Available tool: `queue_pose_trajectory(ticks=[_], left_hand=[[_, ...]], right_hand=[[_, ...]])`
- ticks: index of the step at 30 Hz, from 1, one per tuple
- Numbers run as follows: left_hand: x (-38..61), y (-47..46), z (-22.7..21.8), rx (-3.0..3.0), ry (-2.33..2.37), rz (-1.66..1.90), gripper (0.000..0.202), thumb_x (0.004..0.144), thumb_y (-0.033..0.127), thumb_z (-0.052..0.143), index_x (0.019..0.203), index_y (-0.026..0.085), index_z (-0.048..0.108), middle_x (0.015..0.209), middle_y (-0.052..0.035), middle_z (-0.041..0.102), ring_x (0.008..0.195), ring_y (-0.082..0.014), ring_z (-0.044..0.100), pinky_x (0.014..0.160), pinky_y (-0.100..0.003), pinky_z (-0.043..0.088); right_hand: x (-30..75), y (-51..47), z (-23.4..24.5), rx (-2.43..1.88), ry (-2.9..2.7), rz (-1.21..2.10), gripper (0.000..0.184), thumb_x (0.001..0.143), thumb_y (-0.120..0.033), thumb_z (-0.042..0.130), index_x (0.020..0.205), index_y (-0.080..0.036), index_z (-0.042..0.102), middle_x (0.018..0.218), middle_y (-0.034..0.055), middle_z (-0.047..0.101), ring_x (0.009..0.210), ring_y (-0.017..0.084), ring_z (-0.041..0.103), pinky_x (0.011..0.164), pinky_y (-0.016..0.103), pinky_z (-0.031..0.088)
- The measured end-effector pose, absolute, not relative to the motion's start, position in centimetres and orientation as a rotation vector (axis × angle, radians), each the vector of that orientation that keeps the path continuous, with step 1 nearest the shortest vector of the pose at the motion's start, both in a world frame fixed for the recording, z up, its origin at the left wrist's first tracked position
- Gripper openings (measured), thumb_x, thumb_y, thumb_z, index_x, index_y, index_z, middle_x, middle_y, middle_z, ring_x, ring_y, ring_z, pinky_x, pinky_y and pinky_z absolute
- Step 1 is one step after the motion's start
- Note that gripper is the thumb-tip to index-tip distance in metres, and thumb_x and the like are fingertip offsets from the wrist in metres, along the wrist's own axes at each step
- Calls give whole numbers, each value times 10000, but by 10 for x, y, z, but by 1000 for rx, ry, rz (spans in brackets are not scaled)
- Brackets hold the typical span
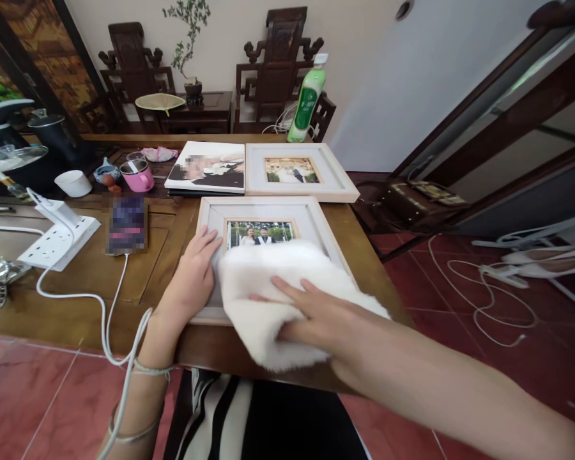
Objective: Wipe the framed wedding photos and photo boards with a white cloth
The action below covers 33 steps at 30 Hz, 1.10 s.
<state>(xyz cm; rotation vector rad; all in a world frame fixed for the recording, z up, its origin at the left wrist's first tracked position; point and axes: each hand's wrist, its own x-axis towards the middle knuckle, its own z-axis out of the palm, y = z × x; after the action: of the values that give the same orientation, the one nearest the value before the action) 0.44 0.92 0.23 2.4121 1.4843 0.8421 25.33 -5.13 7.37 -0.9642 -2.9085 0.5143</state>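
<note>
A white picture frame [211, 211] lies flat near the table's front edge, its photo of two people partly covered. My left hand [194, 275] rests on the frame's left side, fingers extended along the edge. A thick, fluffy white cloth [287, 262] is bunched over the lower right of the frame and hangs past its near edge. My right hand [314, 313] grips the cloth, pressing it down with some fingers on top and others tucked into a fold.
Behind lie a second framed photo [333, 172], a photo album [230, 179] and a green bottle [307, 99]. To the left are a blurred phone [126, 223], a white power strip [60, 243], a pink mug [138, 177] and a white cup [74, 184]. A white cable [91, 295] trails beside my left arm.
</note>
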Motion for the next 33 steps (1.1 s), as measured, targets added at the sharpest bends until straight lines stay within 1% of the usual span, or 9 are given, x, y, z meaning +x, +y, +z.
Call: queue_pose_trajectory(ticks=[2, 6, 11, 14, 16, 21, 25, 28, 33], left_hand=[[4, 9, 2, 2411, 1480, 836, 539, 822, -12, 358, 1318, 87, 542, 1443, -177, 501, 1445, -284, 312, 1174, -536, 303], [4, 9, 2, 2409, 1477, 841, 535, 819, -16, 356, 1317, 56, 540, 1436, -197, 500, 1442, -292, 316, 1180, -523, 298], [3, 9, 1, 2410, 1474, 845, 540, 828, -12, 355, 1328, 87, 532, 1444, -177, 499, 1445, -289, 309, 1175, -539, 301], [3, 10, -1, 2411, 1476, 855, 542, 824, -12, 362, 1323, 101, 540, 1443, -165, 503, 1443, -283, 317, 1177, -529, 302], [3, 10, -1, 2419, 1480, 866, 544, 816, -17, 361, 1314, 92, 550, 1434, -167, 513, 1438, -284, 327, 1180, -522, 299], [5, 9, 1, 2418, 1499, 838, 532, 804, -27, 346, 1295, -19, 550, 1415, -230, 511, 1430, -315, 332, 1186, -517, 288], [5, 8, 2, 2416, 1494, 834, 538, 806, -26, 349, 1305, 11, 546, 1424, -219, 506, 1434, -304, 329, 1180, -524, 298], [4, 9, 2, 2427, 1495, 828, 541, 811, -22, 345, 1309, 41, 546, 1430, -198, 508, 1437, -292, 326, 1174, -524, 308], [3, 9, -1, 2448, 1494, 831, 551, 803, -29, 344, 1315, 41, 536, 1433, -199, 503, 1437, -296, 323, 1176, -525, 303]], right_hand=[[254, -30, 67, -1042, -2892, 415, 898, 580, 159, 358, 1322, -295, 579, 1545, 42, 374, 1417, 329, 286, 1111, 568, 347], [251, 21, 52, -1158, -2862, 130, 873, 592, 188, 320, 1350, -186, 540, 1568, 137, 306, 1436, 363, 208, 1117, 613, 304], [236, 57, 50, -1249, -2832, -42, 902, 616, 199, 321, 1417, -194, 452, 1585, 102, 277, 1445, 404, 168, 1074, 671, 320], [225, 46, 58, -1290, -2910, 45, 840, 628, 196, 356, 1362, -179, 517, 1583, 92, 284, 1431, 450, 179, 1054, 706, 308], [221, 27, 65, -1271, -2952, 138, 783, 644, 175, 406, 1318, -191, 562, 1576, 88, 307, 1426, 447, 212, 1057, 693, 317], [223, -28, 74, -1167, -3155, 358, 699, 613, 91, 580, 1226, -237, 650, 1545, 91, 376, 1378, 480, 315, 1006, 684, 395], [235, -58, 62, -1079, -3077, 393, 511, 747, 24, 537, 1100, -300, 717, 1480, 22, 481, 1362, 467, 357, 986, 703, 400], [242, -61, 52, -1056, -2982, 388, 567, 754, 46, 482, 1119, -324, 708, 1475, 11, 485, 1374, 450, 345, 1001, 722, 370], [251, -27, 49, -1098, -2907, 260, 802, 634, 155, 357, 1260, -269, 627, 1562, 34, 344, 1436, 365, 237, 1093, 646, 321]])
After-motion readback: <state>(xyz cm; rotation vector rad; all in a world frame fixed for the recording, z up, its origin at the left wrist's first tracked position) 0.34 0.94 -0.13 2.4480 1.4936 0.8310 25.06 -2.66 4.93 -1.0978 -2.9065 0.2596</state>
